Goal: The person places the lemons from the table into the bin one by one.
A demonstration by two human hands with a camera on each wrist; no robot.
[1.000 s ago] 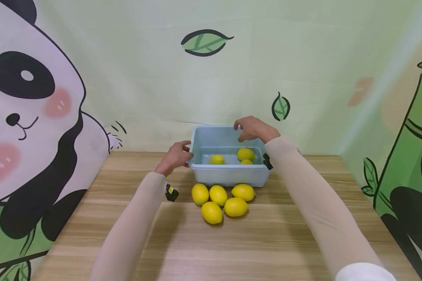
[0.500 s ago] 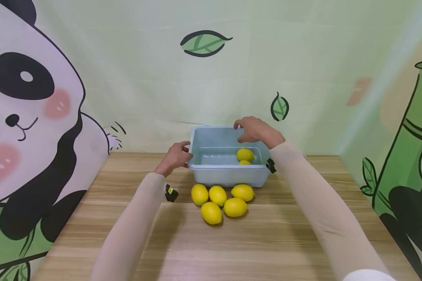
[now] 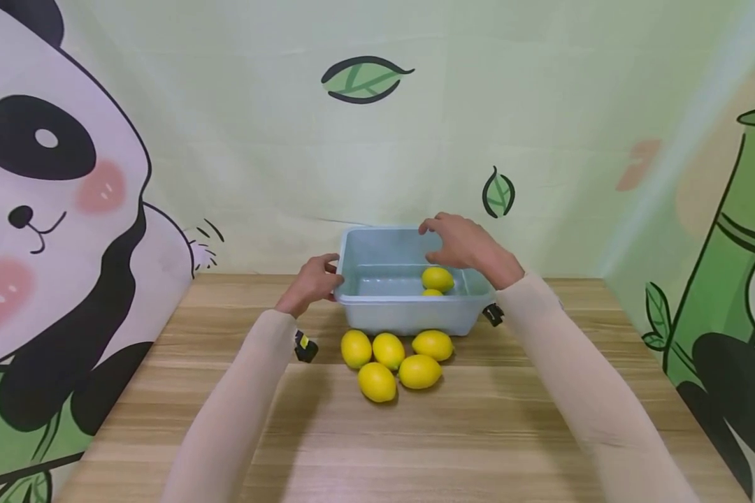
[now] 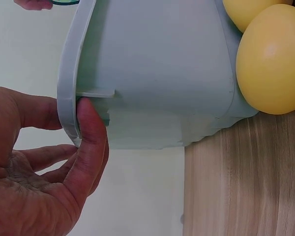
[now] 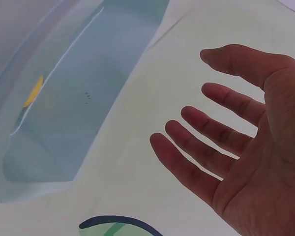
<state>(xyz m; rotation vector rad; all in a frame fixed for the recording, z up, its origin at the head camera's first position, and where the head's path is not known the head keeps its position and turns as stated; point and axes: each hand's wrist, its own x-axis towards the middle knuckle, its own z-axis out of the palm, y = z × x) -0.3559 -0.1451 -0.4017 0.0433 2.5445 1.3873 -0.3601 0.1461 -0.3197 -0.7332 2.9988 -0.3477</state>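
A pale blue plastic tub (image 3: 409,316) stands at the back of the table. My left hand (image 3: 312,283) grips its left rim; in the left wrist view the thumb and fingers (image 4: 91,142) close round the lip. Two lemons show inside, one whole lemon (image 3: 437,279) and the top of a second lemon (image 3: 432,293) behind the front wall. Over the right part of the tub hovers my right hand (image 3: 462,241), its fingers loosely bent and nothing in them. The right wrist view shows this hand (image 5: 250,142) spread apart, with the tub's interior (image 5: 83,103) beyond.
Several lemons (image 3: 388,351) lie clustered on the wooden table (image 3: 365,447) just in front of the tub. Behind it rises a green cloth backdrop (image 3: 252,140) printed with a panda and leaves. Each wrist carries a small black device (image 3: 305,347).
My right hand has drifted right and slightly lower. Inside the tub, the left lemon has dropped out of sight behind the front wall. The left hand keeps its hold on the rim.
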